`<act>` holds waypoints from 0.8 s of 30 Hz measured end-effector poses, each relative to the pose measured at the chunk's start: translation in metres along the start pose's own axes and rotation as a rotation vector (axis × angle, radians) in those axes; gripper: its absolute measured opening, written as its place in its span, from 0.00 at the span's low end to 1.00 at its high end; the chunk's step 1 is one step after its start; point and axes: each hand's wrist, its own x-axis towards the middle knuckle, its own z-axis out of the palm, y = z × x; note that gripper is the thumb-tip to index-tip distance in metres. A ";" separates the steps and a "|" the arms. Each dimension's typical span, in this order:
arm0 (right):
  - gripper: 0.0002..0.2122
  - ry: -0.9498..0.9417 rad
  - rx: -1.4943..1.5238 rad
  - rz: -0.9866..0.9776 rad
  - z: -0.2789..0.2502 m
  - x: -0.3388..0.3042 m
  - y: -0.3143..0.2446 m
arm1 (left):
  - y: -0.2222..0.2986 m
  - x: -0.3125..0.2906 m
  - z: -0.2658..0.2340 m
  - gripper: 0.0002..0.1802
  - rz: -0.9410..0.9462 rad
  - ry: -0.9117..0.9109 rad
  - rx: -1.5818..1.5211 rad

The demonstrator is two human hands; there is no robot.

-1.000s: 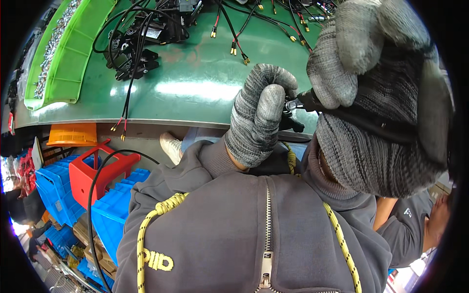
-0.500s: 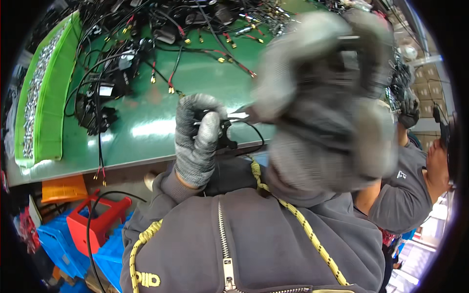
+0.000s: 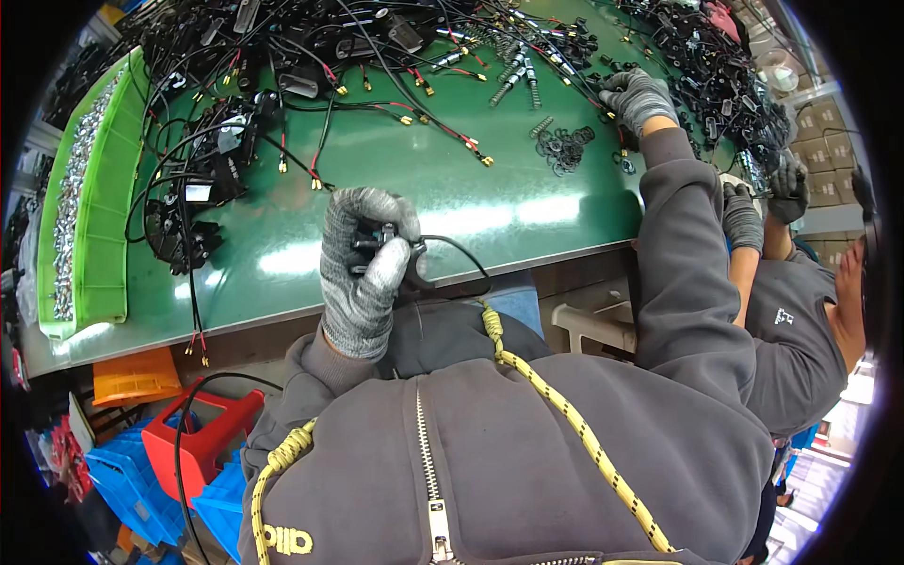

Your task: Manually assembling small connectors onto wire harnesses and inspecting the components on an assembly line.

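A small black plastic part with a black cable looping out of it sits in the left hand, which wears a grey knitted glove. The grip is closed around the part, thumb pressed against its right side and fingers curled over the top, so most of the part is hidden. It is held just above the near edge of the green surface, in front of the person's chest. The cable arcs to the right from the glove and drops past the edge of the surface toward the grey zipped sweatshirt with a yellow cord.

The right hand, also in a grey knitted glove, is stretched far forward and to the right, resting palm down on the surface among loose wires. Its fingers are bent; whether this grip holds anything cannot be told. Just to its left lies a cluster of small black rubber rings, and beyond those a few metal springs.

Across the far side of the surface spreads a tangle of black cables with red leads and brass terminals. At the left edge stands a long bright green plastic tray filled with small silvery pieces. Below the surface are a red plastic bin and blue plastic crates. On the right another person's gloved hand works at a pile of black parts.
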 end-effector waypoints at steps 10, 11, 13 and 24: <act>0.07 -0.402 0.894 -0.871 -0.068 -0.178 -0.082 | -0.005 -0.004 -0.003 0.22 -0.012 -0.024 0.010; 0.06 -0.297 0.939 -1.134 -0.055 -0.189 -0.088 | -0.005 -0.003 -0.002 0.22 -0.010 -0.049 0.015; 0.08 -0.309 0.748 -1.146 -0.058 -0.207 -0.103 | -0.002 -0.005 0.001 0.22 -0.008 -0.068 0.034; 0.05 -0.593 0.648 -0.914 -0.059 -0.215 -0.126 | -0.010 -0.005 -0.002 0.21 0.149 -0.070 0.314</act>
